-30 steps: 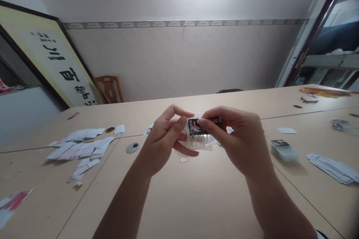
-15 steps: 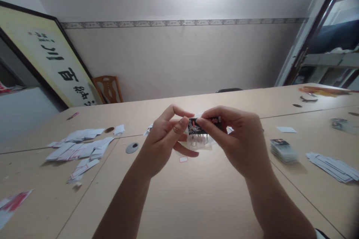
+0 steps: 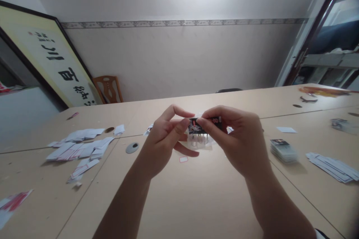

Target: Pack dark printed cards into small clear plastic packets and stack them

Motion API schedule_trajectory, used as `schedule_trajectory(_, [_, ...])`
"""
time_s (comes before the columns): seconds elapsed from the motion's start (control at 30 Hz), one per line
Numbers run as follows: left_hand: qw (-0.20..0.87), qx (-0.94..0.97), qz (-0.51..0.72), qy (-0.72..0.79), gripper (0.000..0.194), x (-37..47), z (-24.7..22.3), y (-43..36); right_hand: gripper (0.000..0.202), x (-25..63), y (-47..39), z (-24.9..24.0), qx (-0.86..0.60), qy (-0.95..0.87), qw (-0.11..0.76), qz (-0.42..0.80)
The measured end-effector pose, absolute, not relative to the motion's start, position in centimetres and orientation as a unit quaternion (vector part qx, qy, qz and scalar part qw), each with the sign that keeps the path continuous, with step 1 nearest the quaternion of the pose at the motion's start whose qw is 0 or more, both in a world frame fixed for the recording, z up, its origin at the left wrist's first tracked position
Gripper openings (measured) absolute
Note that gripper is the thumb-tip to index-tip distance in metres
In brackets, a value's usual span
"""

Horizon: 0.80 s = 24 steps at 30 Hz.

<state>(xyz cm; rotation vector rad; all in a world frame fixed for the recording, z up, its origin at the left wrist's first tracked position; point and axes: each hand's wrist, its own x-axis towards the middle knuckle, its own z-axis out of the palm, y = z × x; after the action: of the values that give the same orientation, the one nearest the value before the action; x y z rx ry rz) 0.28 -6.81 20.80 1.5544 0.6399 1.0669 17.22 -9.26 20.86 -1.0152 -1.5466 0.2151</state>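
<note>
Between my two hands, above the middle of the table, is a small clear packet [image 3: 198,140] with a black printed card [image 3: 196,127] at its top. My left hand [image 3: 168,134] pinches the card's left end between thumb and index finger, its lower fingers spread beside the packet. The right end is pinched by my right hand [image 3: 235,134], thumb in front. Small pale items show through the clear plastic; what they are is too small to tell. A small red-edged label [image 3: 183,160] lies on the table just below the packet.
White slips [image 3: 81,149] lie in piles on the table [image 3: 179,201] at left, beside a grey disc [image 3: 132,147]. At right are a stack of clear packets [image 3: 283,152] and more white slips [image 3: 333,167]. A wooden chair [image 3: 108,89] stands behind.
My left thumb has shifted very slightly to the right on the card. Both hands otherwise keep the same place and hold.
</note>
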Motion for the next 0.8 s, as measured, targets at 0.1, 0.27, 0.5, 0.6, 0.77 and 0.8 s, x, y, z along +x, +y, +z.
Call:
schedule_trajectory(0.1, [0.541,0.656,0.450,0.274,0.026,0.33,20.78,-6.78,0.010,17.23,-9.26,20.87,-0.438,-0.669,0.593,0.096])
schedule_trajectory(0.27, [0.542,0.656,0.444,0.279,0.026,0.35,20.81,-6.70,0.011,17.36,-9.23,20.90,-0.445,-0.671,0.583,0.108])
schedule_trajectory(0.5, [0.543,0.654,0.444,0.285,0.026,0.32,20.71,-6.62,0.013,17.60,-9.19,21.15,-0.454,-0.675,0.567,0.130])
schedule_trajectory(0.6, [0.546,0.652,0.445,0.282,0.024,0.35,20.69,-6.57,0.013,17.55,-9.17,21.11,-0.453,-0.674,0.570,0.126])
schedule_trajectory(0.77, [0.546,0.647,0.455,0.278,0.026,0.35,20.76,-6.56,0.012,17.41,-9.08,20.97,-0.448,-0.670,0.579,0.124])
schedule_trajectory(0.8, [0.546,0.646,0.456,0.279,0.027,0.34,20.78,-6.58,0.012,17.41,-9.08,20.95,-0.446,-0.670,0.581,0.125])
